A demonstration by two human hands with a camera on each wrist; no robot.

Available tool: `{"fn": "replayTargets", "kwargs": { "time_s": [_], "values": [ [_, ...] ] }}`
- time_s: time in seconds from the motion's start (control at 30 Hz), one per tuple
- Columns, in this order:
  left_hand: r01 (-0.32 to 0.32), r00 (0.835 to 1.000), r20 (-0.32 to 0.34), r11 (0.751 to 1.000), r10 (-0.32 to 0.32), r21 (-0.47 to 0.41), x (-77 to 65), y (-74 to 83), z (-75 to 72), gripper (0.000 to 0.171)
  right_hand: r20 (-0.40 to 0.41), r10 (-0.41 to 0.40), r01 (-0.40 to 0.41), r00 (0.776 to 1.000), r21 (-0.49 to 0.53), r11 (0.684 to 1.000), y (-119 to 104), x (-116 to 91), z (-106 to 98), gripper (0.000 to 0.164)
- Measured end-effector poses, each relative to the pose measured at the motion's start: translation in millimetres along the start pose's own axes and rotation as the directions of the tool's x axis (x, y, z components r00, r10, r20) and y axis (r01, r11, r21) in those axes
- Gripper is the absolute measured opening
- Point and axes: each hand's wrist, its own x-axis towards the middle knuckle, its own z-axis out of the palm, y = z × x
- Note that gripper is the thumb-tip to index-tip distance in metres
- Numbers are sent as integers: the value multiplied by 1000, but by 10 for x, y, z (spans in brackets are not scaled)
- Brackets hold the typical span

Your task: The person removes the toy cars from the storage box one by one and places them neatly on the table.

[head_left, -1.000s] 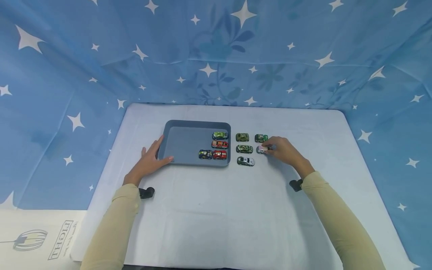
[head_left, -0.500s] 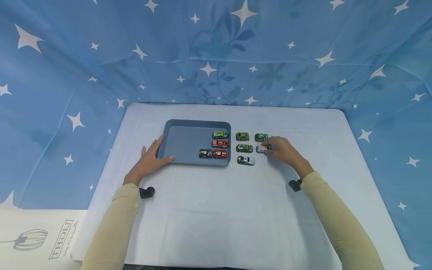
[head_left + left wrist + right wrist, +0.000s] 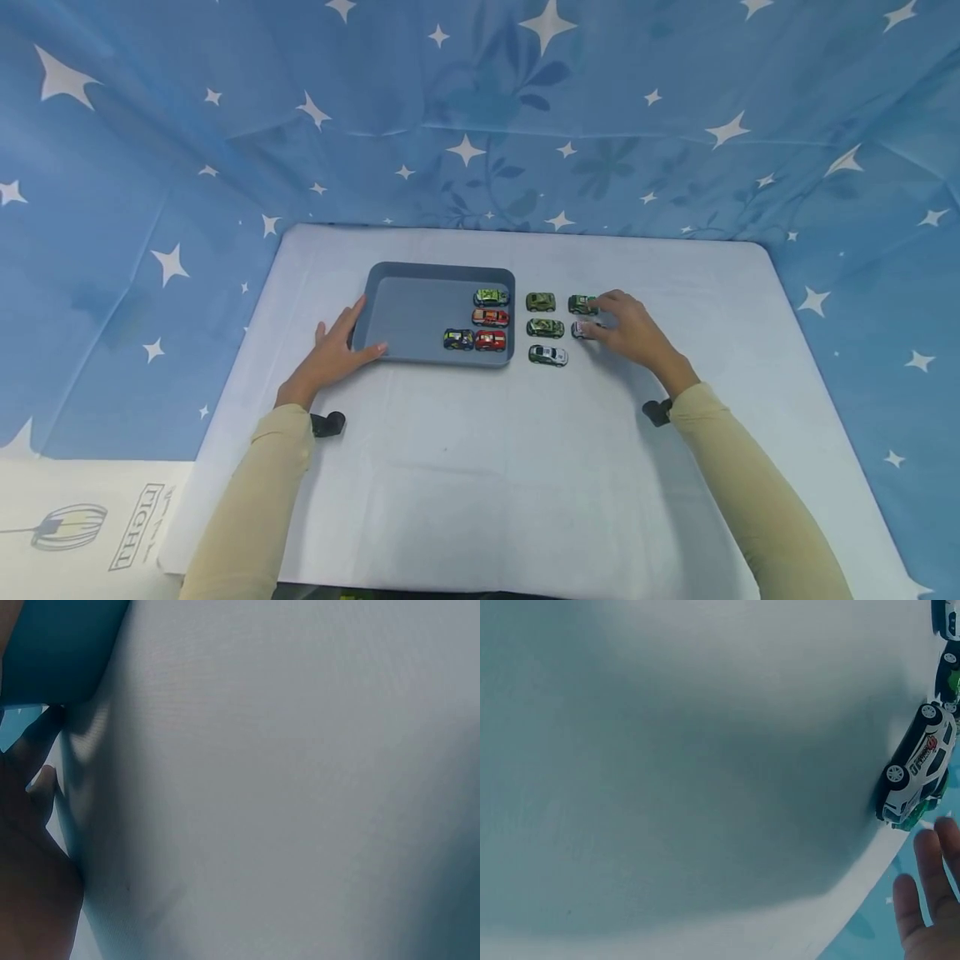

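Observation:
A grey-blue tray lies on the white table, several toy cars at its right end. My left hand rests with spread fingers at the tray's left end, thumb over the near rim; in the left wrist view its fingers touch the tray's outer wall. My right hand has its fingers parted above a white toy car, thumb by the car and fingertips near a green toy car. Nothing shows between its fingers in the right wrist view. The white car stands on its wheels, partly hidden by the thumb in the head view.
Between tray and right hand stand a dark green car, a camouflage car and a white-and-green car. Inside the tray are a red car and a blue car. A starry blue curtain hangs behind the table.
My right hand has let go of the white car and spread its fingers, the fingertips now lifted toward the green car. My left hand has stayed at the tray.

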Motion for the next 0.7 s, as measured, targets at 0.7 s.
{"fn": "replayTargets", "kwargs": {
  "time_s": [0.7],
  "values": [
    [-28,1000,-5,999,28,16,8,23,-22,107,2,-49,49,999,30,998,-219,199,33,71]
  ]
}}
